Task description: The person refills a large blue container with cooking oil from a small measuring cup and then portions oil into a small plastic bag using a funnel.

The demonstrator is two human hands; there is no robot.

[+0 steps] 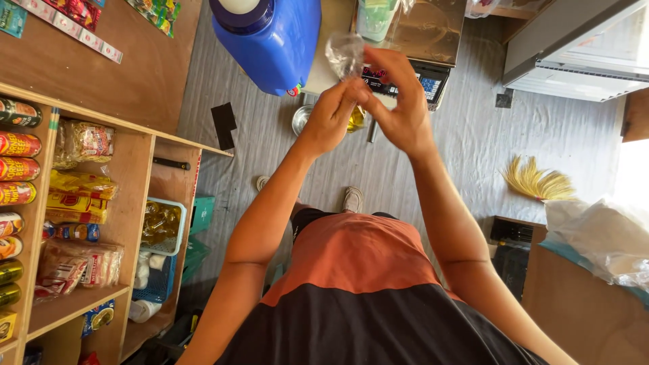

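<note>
Both the left hand (331,122) and right hand (399,108) are pinching a small clear plastic bag (345,54), just right of the blue jug (270,37); a weighing scale (412,40) is sitting behind the bag, a broom (537,181) far right.

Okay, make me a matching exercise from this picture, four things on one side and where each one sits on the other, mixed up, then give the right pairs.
Things:
1. small clear plastic bag
2. big blue plastic jug
3. yellow straw broom
4. light blue plastic basket

Places:
A. on the grey floor at right
B. pinched between the left hand and right hand
C. inside the wooden shelf unit
D. on the counter, top centre-left

Pairs: 1-B, 2-D, 3-A, 4-C
</note>
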